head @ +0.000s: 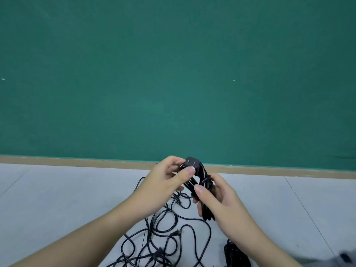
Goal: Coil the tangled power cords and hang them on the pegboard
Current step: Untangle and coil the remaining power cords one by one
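The left hand (165, 178) pinches the plug (191, 162) at the top of a coiled cord (202, 182). The right hand (217, 201) grips the coil's middle; its long axis slants down-right. Below them, tangled cords (163, 228) lie on the floor (57, 199).

Coiled cord (202, 187) held between both hands, above tangled cords (163, 237) on floor (57, 189).

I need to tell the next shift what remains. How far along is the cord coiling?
Possibly done: one dark bundle lies on the floor at lower right. In hand: the left hand pinches the plug of a coiled cord that the right hand grips. Left: the tangled cords on the floor, and all hanging; no pegboard shows.
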{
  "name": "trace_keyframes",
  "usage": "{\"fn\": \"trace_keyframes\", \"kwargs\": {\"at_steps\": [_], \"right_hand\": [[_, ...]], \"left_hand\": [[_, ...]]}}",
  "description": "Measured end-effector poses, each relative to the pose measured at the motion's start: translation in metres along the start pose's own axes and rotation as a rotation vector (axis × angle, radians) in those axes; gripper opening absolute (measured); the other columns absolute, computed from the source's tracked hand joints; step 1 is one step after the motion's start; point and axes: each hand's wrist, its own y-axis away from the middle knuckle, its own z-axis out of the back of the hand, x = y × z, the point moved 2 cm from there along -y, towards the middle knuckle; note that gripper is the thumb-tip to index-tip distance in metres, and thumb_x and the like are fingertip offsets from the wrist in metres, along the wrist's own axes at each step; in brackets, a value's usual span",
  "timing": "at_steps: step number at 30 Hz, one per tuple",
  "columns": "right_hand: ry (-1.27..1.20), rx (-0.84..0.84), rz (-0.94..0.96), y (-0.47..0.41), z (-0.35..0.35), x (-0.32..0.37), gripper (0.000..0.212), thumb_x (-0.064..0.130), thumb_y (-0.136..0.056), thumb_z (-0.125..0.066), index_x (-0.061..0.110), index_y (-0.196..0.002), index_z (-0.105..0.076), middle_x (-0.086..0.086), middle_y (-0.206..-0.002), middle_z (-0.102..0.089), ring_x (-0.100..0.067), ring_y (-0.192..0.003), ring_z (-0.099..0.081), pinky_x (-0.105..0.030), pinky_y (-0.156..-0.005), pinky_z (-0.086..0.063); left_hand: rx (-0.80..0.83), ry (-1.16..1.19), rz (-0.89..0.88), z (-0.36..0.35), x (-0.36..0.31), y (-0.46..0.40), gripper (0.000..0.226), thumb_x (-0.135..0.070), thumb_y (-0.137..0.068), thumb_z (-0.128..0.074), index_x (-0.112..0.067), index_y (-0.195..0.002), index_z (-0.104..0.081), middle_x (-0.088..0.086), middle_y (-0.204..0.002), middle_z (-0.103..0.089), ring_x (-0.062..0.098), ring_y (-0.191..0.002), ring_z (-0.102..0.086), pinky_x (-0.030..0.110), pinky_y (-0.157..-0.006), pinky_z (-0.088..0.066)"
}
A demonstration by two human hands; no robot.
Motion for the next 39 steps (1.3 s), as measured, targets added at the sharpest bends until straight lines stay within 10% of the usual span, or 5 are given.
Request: {"fn": "trace_keyframes", "kwargs": {"at_steps": [14,20,26,30,39], "right_hand": [[0.004,0.001,-0.312,0.002,0.08,-0.051,0.024,0.018,-0.106,-0.054,0.016,-0.128,-0.061,-0.009,-0.103,-0.079,-0.037,-0.099,-0.074,-0.047,-0.085,-0.061],[0.088,-0.032,-0.435,0.018,0.096,-0.103,0.025,0.021,-0.104,-0.06,0.008,-0.125,-0.063,-0.005,-0.082,-0.075,-0.014,-0.064,-0.068,-0.019,-0.052,-0.048],[0.177,-0.053,-0.541,0.03,0.107,-0.164,0.033,0.037,-0.097,-0.07,0.017,-0.124,-0.068,-0.01,-0.109,-0.078,-0.019,-0.09,-0.074,-0.028,-0.074,-0.053],[0.236,-0.087,-0.619,0.028,0.111,-0.199,0.033,0.039,-0.095,-0.071,0.019,-0.121,-0.07,-0.003,-0.097,-0.077,-0.008,-0.072,-0.07,-0.016,-0.059,-0.048],[0.25,-0.214,-0.728,0.027,0.099,-0.297,0.04,0.054,-0.086,-0.07,0.022,-0.11,-0.074,0.002,-0.104,-0.079,-0.018,-0.101,-0.074,-0.048,-0.099,-0.056]], "left_hand": [[-0.012,0.228,0.262,-0.088,0.077,-0.033,0.02,-0.023,-0.102,-0.064,-0.006,-0.102,-0.073,0.002,-0.085,-0.066,0.015,-0.059,-0.055,0.029,-0.056,-0.05],[0.09,0.174,0.368,-0.117,0.131,-0.018,0.021,-0.02,-0.103,-0.062,-0.007,-0.116,-0.07,-0.001,-0.088,-0.071,0.011,-0.063,-0.06,0.025,-0.059,-0.048],[0.163,0.213,0.477,-0.138,0.194,-0.004,0.022,-0.012,-0.102,-0.062,-0.006,-0.123,-0.064,0.007,-0.092,-0.072,0.012,-0.067,-0.064,0.025,-0.063,-0.049],[0.114,0.246,0.543,-0.152,0.233,0.0,0.02,-0.008,-0.103,-0.059,-0.001,-0.121,-0.063,0.008,-0.09,-0.07,0.011,-0.062,-0.064,0.022,-0.06,-0.053],[-0.081,0.21,0.664,-0.165,0.325,0.007,0.013,-0.012,-0.099,-0.067,-0.007,-0.101,-0.055,0.013,-0.081,-0.068,0.016,-0.061,-0.061,0.028,-0.059,-0.051]]}}
